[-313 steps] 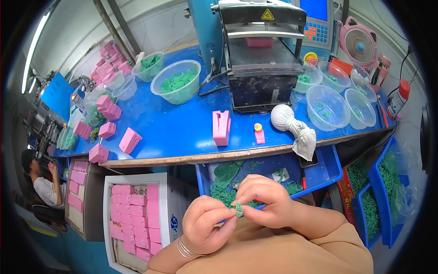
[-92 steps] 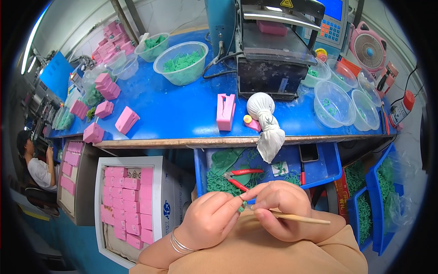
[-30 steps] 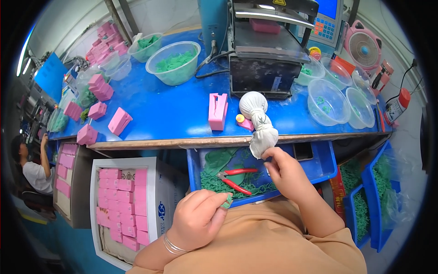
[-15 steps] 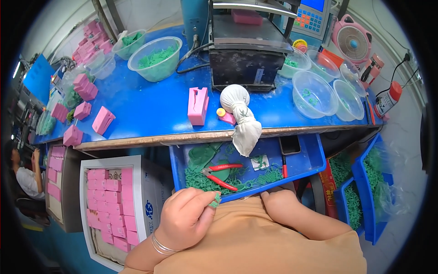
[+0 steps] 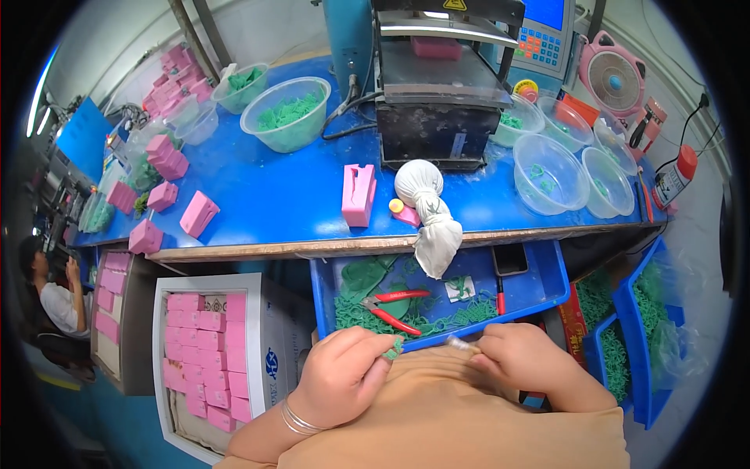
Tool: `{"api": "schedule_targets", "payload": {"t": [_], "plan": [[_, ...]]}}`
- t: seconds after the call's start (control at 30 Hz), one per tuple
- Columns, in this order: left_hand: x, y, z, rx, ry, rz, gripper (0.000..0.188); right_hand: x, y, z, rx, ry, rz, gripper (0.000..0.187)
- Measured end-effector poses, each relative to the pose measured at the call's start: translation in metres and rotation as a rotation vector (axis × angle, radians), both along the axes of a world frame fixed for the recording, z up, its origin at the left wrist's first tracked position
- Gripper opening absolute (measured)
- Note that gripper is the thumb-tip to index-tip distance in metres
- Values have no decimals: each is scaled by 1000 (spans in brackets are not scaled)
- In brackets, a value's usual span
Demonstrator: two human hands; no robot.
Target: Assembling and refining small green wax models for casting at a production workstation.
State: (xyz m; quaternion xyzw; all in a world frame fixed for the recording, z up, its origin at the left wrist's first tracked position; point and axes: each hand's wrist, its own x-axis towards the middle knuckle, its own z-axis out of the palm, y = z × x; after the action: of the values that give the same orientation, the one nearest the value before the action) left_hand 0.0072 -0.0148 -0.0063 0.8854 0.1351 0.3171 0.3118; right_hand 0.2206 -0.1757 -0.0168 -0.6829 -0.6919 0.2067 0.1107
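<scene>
While the blue drawer [image 5: 535,291] lies open before you, your right grip [image 5: 512,356] pinches a pale stick [image 5: 462,344], likely light and stiff; your left grip [image 5: 344,374] pinches a small green piece [image 5: 394,349] near the drawer's front edge, probably light, fragile: hold lightly by its edges.

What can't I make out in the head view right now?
Head view, green piece: exact shape; too small, partly covered by the left hand.
Head view, pale stick: its other end; hidden by the right hand.
Head view, press machine: its top; cut off by the upper edge.
</scene>
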Motion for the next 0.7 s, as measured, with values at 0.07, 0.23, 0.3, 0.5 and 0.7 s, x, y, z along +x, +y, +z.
{"api": "schedule_targets", "payload": {"t": [0.07,0.23,0.3,0.5,0.7], "plan": [[-1,0,1,-53,6,-37,16,-2,0,19,55,51,-8,19],[-4,1,1,-80,-11,-63,16,4,-3,31,296,574,-124,48],[-5,2,2,-83,-6,-72,16,4,-6,24,285,1263,-130,47],[-4,2,5,-79,-28,-93,14,10,15,22,423,1545,327,52],[-7,4,3,-118,6,-86,14,-25,18,36,313,1461,42,54]]}}
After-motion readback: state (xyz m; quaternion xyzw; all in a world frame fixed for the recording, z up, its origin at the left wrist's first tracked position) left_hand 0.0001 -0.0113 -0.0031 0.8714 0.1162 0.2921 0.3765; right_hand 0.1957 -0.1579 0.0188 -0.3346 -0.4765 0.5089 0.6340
